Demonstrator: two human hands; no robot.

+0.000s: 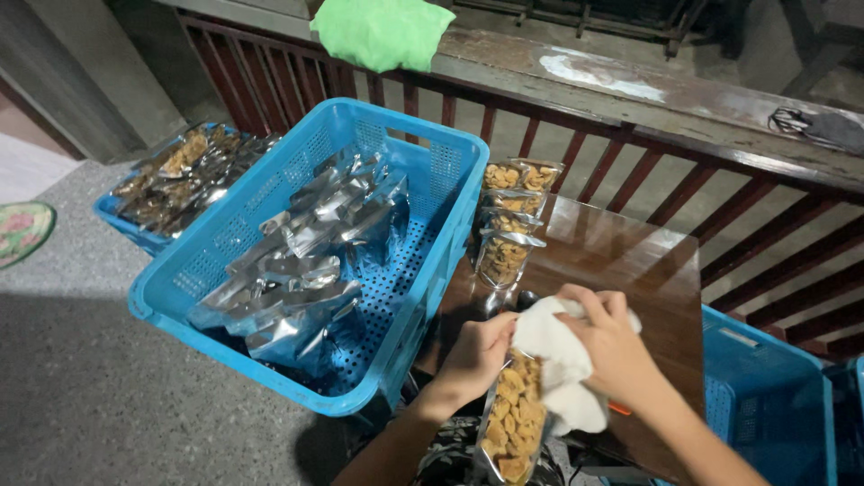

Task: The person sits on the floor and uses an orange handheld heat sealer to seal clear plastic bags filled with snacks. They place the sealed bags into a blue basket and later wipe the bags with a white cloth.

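My left hand (477, 355) grips the top of a clear pouch of golden snack pieces (513, 423), held upright over the near edge of a dark wooden table (630, 261). My right hand (612, 346) presses a white cloth (562, 360) against the pouch's upper end. A row of similar filled pouches (508, 216) leans on the table beside a big blue plastic crate (432, 180) that holds several silver foil pouches (315, 261).
A second blue crate of filled pouches (171, 180) sits on the grey floor at the left. Another blue crate (765, 396) stands at the right. A red wooden railing (630, 144) runs behind, with a green cloth (382, 31) on its ledge.
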